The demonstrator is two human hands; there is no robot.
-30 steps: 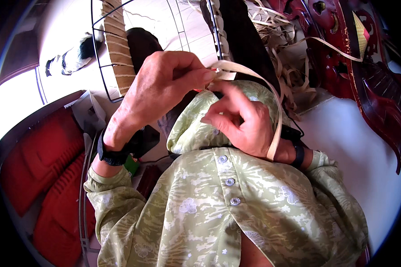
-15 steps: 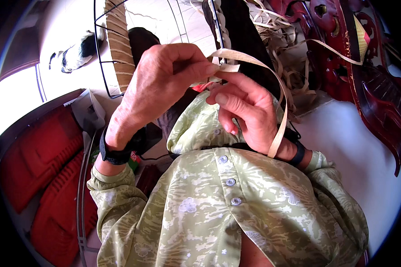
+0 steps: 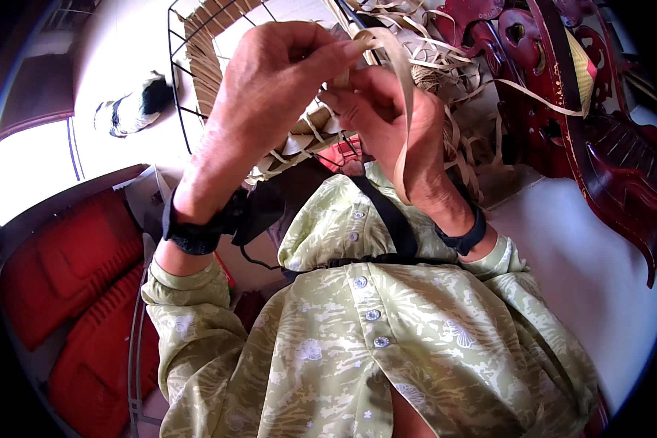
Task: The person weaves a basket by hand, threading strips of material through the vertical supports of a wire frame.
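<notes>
A pale, flat weaving strip (image 3: 404, 95) loops from my fingertips down across my right wrist. My left hand (image 3: 259, 95) pinches it between thumb and forefinger at the top of the loop. Just below, my right hand (image 3: 412, 135) has its fingers curled and its thumb and fingertips pressed together on the strip near the frame's edge. Beneath both hands lies a black wire frame (image 3: 174, 66), partly wrapped with pale strip. Its near rim (image 3: 299, 142) shows broad plaited turns. My fingers hide the spot where the strip meets the frame.
A pile of loose strips (image 3: 463, 87) lies beyond my right hand, one strand reaching a carved dark-red wooden piece of furniture (image 3: 584, 139). Red moulded panels (image 3: 80, 263) are at the left. A black-and-white bundle (image 3: 135, 106) lies on the floor at far left.
Both hands have moved up and away from my body. The strip's short free end, visible before, is now hidden at my fingers. The frame has tilted, showing its plaited near rim.
</notes>
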